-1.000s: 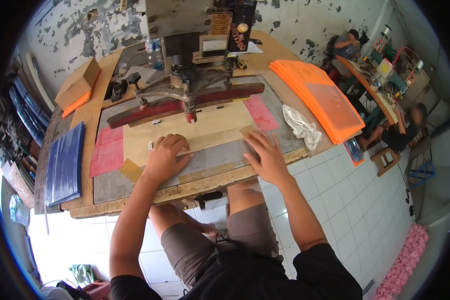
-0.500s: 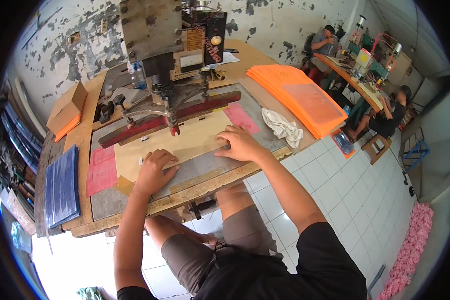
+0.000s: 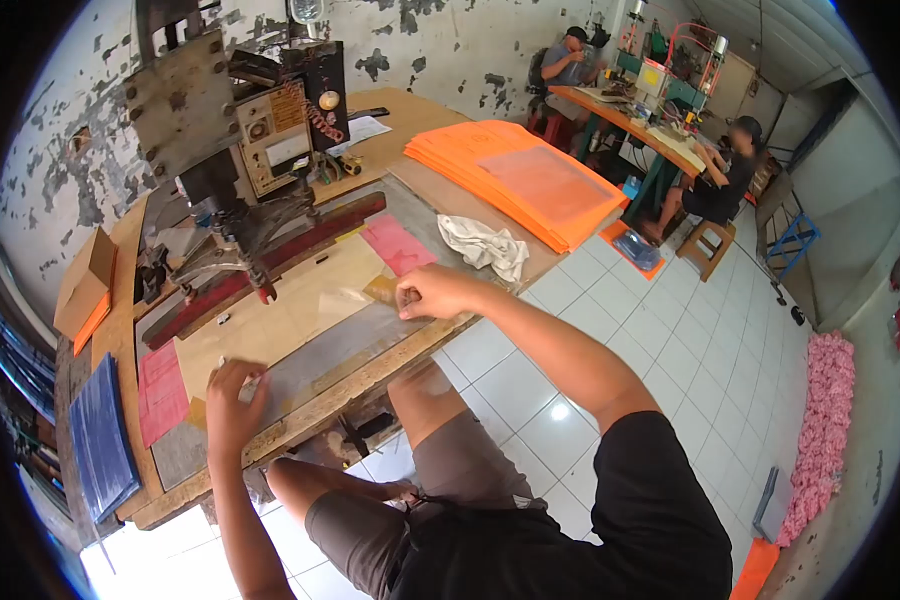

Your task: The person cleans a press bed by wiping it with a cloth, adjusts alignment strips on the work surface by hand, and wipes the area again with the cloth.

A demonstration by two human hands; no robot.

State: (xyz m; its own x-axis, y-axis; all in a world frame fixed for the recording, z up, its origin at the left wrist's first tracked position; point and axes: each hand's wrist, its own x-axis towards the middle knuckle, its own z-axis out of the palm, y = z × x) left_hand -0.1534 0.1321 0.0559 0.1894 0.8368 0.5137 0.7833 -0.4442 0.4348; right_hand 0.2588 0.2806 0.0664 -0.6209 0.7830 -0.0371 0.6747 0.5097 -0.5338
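Note:
A cream board [image 3: 260, 305] lies on the press table, with a pink sheet [image 3: 398, 245] by its right end and another at its left. My right hand [image 3: 432, 292] is at the board's front right corner, beside a brown tape piece [image 3: 380, 289]. Its fingers are curled together; what they pinch, if anything, is hidden. A pale, glossy patch shows on the board just left of it. My left hand [image 3: 234, 405] hovers by the front left corner, thumb and fingers apart, near another brown tape piece [image 3: 198, 413]. Behind the board stands the press's red bar [image 3: 300, 232].
Orange sheets [image 3: 520, 185] are stacked at the right, near a crumpled white cloth [image 3: 482, 248]. Blue sheets [image 3: 104, 437] and a cardboard box [image 3: 87, 280] line the left edge. The press head [image 3: 182, 105] overhangs the table. Two people sit at another bench [image 3: 630, 115].
The view has swung right, so the table sits further left. My right hand has drawn back to the board's corner, uncovering brown tape. My left hand has lifted off the board toward its left corner.

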